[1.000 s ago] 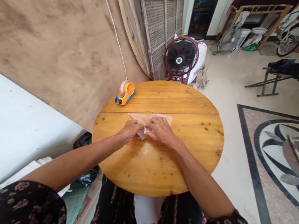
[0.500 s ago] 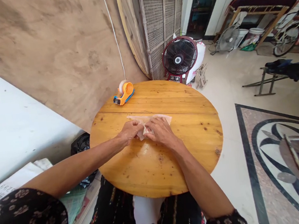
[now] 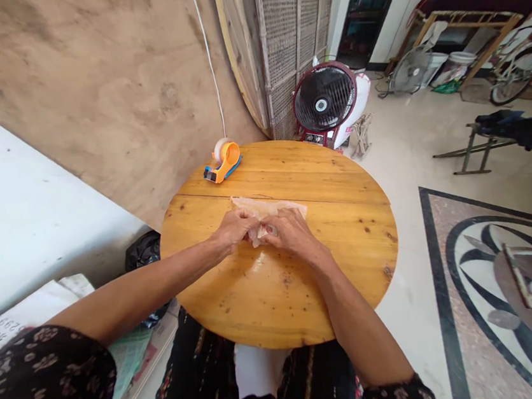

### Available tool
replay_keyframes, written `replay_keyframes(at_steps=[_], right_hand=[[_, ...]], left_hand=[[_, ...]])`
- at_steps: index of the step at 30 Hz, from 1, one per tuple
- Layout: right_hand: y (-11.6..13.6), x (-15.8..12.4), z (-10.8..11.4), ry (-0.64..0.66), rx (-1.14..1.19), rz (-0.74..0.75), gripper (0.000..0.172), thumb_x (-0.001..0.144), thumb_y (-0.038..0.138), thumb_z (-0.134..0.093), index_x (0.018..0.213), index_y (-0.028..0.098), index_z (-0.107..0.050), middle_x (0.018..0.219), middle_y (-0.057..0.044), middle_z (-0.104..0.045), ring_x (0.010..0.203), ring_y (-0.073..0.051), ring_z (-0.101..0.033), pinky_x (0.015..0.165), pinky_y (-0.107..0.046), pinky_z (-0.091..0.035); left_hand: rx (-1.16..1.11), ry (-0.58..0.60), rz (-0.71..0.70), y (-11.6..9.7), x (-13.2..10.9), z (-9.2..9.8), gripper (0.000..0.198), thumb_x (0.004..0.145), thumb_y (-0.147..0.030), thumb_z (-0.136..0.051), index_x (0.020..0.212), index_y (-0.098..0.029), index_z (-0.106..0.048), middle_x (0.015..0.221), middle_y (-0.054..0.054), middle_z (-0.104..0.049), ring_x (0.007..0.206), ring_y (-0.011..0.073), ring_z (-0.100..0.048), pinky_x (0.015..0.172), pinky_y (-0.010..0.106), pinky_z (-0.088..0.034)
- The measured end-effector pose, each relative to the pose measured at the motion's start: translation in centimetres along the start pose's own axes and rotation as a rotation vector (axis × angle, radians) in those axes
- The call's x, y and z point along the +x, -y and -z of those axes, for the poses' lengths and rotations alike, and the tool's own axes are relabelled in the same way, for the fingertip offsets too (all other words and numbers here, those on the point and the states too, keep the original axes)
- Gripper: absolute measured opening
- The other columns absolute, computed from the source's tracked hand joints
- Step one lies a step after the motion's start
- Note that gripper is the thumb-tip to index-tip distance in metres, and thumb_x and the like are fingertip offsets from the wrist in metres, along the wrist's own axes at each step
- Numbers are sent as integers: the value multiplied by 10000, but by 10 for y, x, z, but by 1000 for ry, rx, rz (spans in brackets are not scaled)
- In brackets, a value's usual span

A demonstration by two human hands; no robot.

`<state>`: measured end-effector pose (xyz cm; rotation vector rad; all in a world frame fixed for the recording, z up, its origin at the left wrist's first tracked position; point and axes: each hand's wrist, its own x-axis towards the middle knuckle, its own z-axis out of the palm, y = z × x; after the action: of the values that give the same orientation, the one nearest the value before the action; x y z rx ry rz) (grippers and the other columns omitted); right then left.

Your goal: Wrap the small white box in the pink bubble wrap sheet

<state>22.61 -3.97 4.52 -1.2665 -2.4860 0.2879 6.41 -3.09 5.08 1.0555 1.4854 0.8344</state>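
Note:
A thin, pale, see-through sheet (image 3: pixel 271 204) lies on the round wooden table (image 3: pixel 277 300), and its near part is gathered up between my hands. My left hand (image 3: pixel 236 227) pinches the left part of this sheet with closed fingers. Around a small whitish bundle with reddish marks (image 3: pixel 264 230) in the sheet, my right hand (image 3: pixel 290 230) is closed, thumb below and fingers above. What the bundle contains is hidden by the wrapping and my fingers.
An orange and blue tape dispenser (image 3: pixel 224 161) with a roll of tape stands near the table's far left edge. Behind the table is a dark red fan (image 3: pixel 325 98). A black plastic bag (image 3: pixel 142 252) and papers (image 3: pixel 34 315) lie to the left.
My hands stay on the sheet and bundle, with only slight finger movement. The whole view has shifted a little.

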Motion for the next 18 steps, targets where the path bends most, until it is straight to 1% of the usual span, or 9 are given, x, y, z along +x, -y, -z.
replay_keyframes(at_steps=[3,9,14,16,18], right_hand=[[2,0,2,5,23,-8,242,797,280,-655,1020,186,-669,1024,-83,-686,1001,-240,-578,875,-350,-334],[3,0,2,-55,77,-40,414,775,301,-670,1148,147,-577,1106,-120,-667,1024,-269,-582,879,-371,-349],[3,0,-1,-35,69,-56,372,795,269,-621,1146,160,-566,1063,-113,-684,1010,-275,-594,872,-385,-348],[1,0,-2,-36,68,-41,372,787,244,-614,1148,167,-566,1086,-115,-678,1020,-273,-592,877,-384,-352],[-1,-1,-2,-38,68,-14,407,782,240,-615,1178,162,-555,1146,-128,-659,1058,-279,-579,907,-396,-349]], left_hand=[[-12,11,-10,0,-1,-3,113,598,-118,-575,571,-169,-477,437,-50,-528,377,91,-490,410,202,-377],[1,71,-34,-3,0,-4,69,615,-112,-564,576,-151,-523,459,-33,-558,377,92,-503,398,208,-393],[19,146,-26,-12,-4,-3,63,642,-119,-564,590,-143,-537,467,-16,-574,401,107,-537,425,224,-436],[22,172,6,-15,-6,-1,35,654,-124,-565,619,-128,-564,519,3,-608,437,113,-564,456,237,-468],[21,189,32,-17,-6,1,36,657,-106,-553,659,-116,-587,567,11,-631,458,110,-575,481,243,-489]])
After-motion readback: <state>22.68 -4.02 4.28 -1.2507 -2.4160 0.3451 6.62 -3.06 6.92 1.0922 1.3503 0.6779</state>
